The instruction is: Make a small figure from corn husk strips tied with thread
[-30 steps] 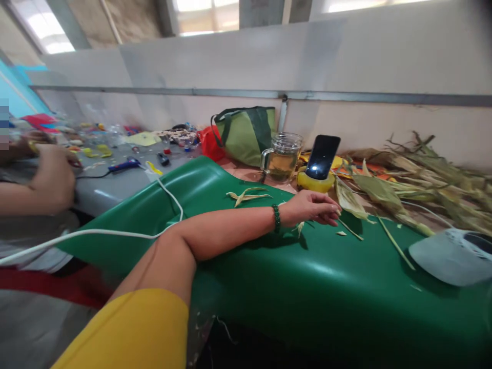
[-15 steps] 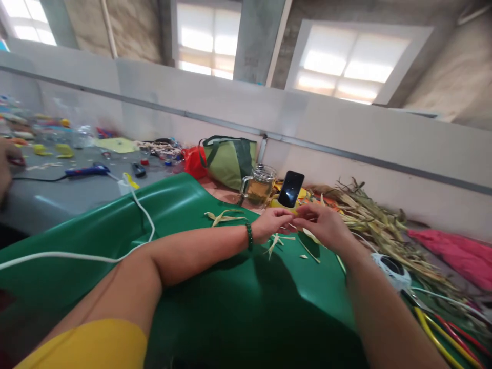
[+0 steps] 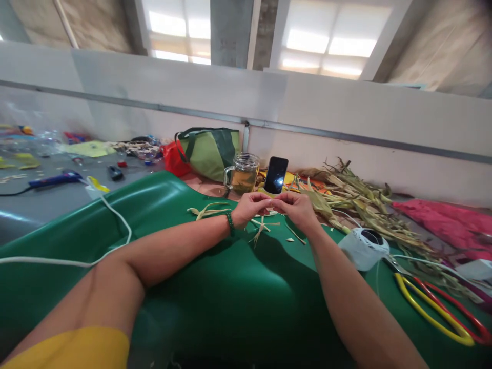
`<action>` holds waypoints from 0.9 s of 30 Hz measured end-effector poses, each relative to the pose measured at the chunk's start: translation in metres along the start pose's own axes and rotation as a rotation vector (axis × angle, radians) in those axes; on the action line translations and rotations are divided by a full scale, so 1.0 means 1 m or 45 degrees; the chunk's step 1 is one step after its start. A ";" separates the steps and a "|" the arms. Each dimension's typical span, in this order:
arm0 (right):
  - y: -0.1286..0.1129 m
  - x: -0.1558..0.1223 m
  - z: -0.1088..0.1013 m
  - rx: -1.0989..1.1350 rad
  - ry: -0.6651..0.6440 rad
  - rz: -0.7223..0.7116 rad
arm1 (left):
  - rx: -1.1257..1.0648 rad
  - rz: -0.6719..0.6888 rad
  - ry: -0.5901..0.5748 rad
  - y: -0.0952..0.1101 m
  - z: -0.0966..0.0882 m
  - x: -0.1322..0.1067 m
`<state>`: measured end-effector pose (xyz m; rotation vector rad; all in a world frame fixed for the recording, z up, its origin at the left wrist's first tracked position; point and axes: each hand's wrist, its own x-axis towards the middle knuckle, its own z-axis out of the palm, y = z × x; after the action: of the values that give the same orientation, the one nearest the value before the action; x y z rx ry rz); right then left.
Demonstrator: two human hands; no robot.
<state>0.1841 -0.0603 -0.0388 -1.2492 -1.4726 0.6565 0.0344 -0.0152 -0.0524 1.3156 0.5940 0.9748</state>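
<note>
My left hand (image 3: 251, 206) and my right hand (image 3: 296, 207) meet above the green mat (image 3: 215, 287), fingers pinched together on a thin pale strip of dried husk (image 3: 273, 211) stretched between them. A green bead bracelet (image 3: 229, 223) circles my left wrist. Under the hands lie loose husk strips (image 3: 262, 228), and more husk scraps (image 3: 207, 209) rest to the left on the mat.
Behind the hands stand a glass mug of tea (image 3: 243, 173) and a black phone (image 3: 275, 175) propped upright. A pile of dried corn husks (image 3: 357, 197) lies at right, with a white tape roll (image 3: 364, 247), yellow and red scissors handles (image 3: 438, 307), a green bag (image 3: 209, 150) and a white cable (image 3: 77, 261).
The view swung right. My right hand came in and joined my left hand, and both now pinch a husk strip slightly nearer the mug. The neighbour's hands left the view.
</note>
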 end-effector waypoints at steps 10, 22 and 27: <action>0.016 0.007 -0.006 0.039 0.040 -0.025 | 0.569 0.083 -0.013 0.019 -0.009 0.006; 0.041 0.011 0.009 -0.314 0.013 0.119 | 1.500 -0.021 -0.458 -0.009 -0.009 0.001; 0.030 0.013 0.000 -0.083 0.105 -0.007 | 0.878 0.066 -0.288 -0.005 -0.007 0.007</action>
<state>0.1958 -0.0394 -0.0613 -1.3064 -1.4386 0.5506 0.0328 -0.0057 -0.0575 2.0285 0.7556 0.6618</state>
